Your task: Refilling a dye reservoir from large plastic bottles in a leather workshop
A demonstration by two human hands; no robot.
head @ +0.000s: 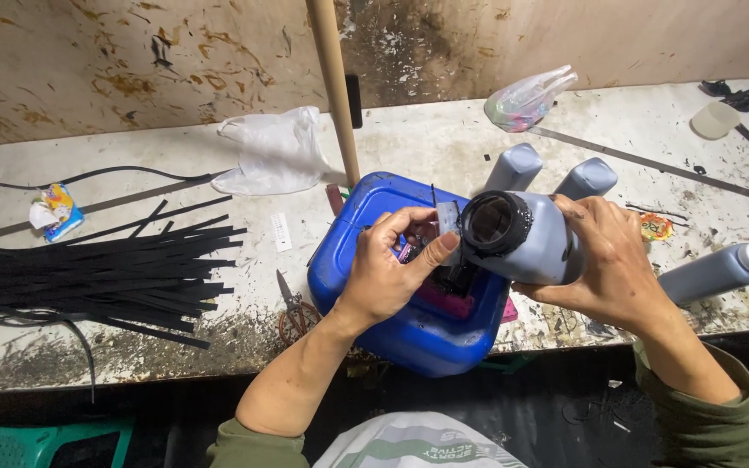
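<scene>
While tilted in right hand (615, 264), open-mouthed grey bottle (522, 238), black-smeared rim

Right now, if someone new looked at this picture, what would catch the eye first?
In the middle, the right hand holds a grey plastic bottle on its side, its black open mouth facing the camera, while the left hand pinches a small black piece at that mouth. Beneath them lies a bright blue plastic jerrycan on the stained white workbench. At the left edge spreads a bundle of long black strips.
</scene>
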